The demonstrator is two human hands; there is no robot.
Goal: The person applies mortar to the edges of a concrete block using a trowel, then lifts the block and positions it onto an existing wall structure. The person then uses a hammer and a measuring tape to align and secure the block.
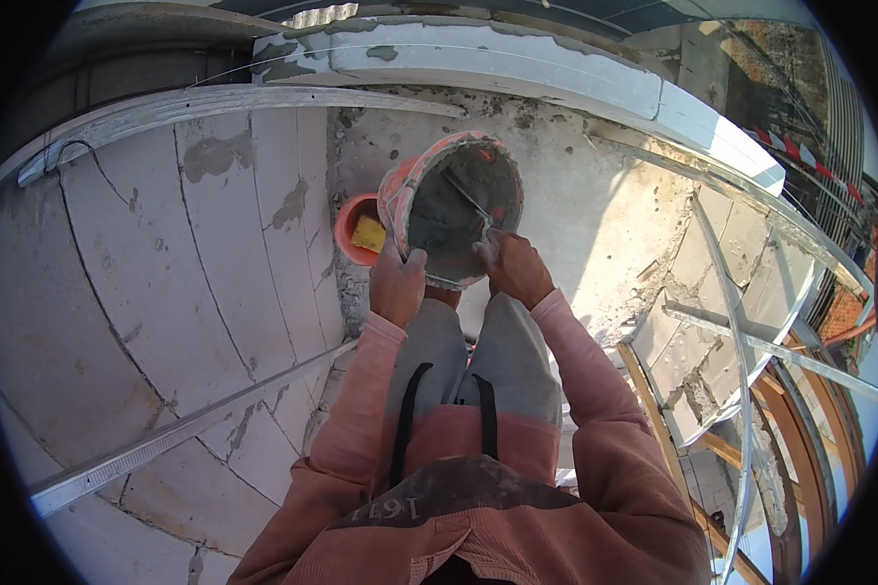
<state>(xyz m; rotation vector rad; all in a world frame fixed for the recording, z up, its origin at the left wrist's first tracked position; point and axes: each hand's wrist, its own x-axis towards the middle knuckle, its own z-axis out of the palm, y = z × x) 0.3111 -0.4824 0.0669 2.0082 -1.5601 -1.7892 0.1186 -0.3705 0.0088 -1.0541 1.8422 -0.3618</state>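
Over concrete floor (554, 175), left hand (398, 283) grips a bucket (398, 182) of mortar (443, 226), right hand (515, 265) a tool (468, 198)

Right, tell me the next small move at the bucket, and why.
Probably a short stir: draw the tool through the mortar with the right hand. The tool already rests in the grey mix, the right hand appears to hold it, and the left hand at the rim could steady the bucket.

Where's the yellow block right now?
Head view, just left of centre: the yellow block sits inside the small orange bucket, left of the larger bucket of grey mix, just beyond the left hand.
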